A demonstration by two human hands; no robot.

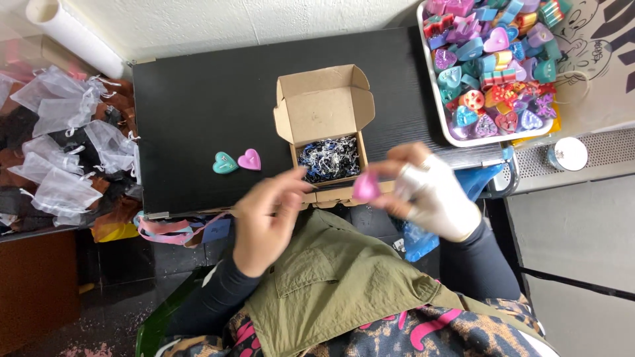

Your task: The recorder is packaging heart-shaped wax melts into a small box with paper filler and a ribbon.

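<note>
A white tray (442, 112) heaped with colourful small shapes is set at the far right of the black table (198, 99). Sheer white pouches (66, 132) are piled at the left. A paper roll (73, 33) is leaned against the wall, and a small round tin (567, 153) is placed beside the tray.

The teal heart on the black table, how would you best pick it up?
Pinch the teal heart across its two lobes, coming straight down from above. It lies flat on the table, so only its edges offer a hold. The pink heart sits close on one side; the other side is free, so I'd approach from there.
</note>
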